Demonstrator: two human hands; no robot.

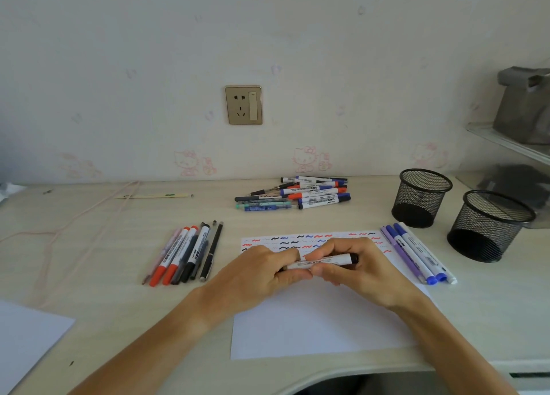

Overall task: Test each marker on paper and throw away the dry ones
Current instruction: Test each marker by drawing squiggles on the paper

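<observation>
I saw both hands, left (262,272) and right (354,268), gripping one black-capped marker (323,261) over the paper (321,320); two mesh cups (422,198) stood beyond four blue-purple pens (416,251).

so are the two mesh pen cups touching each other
Apart. In the head view a strip of bare desk shows between the far mesh cup and the near mesh cup.
</observation>
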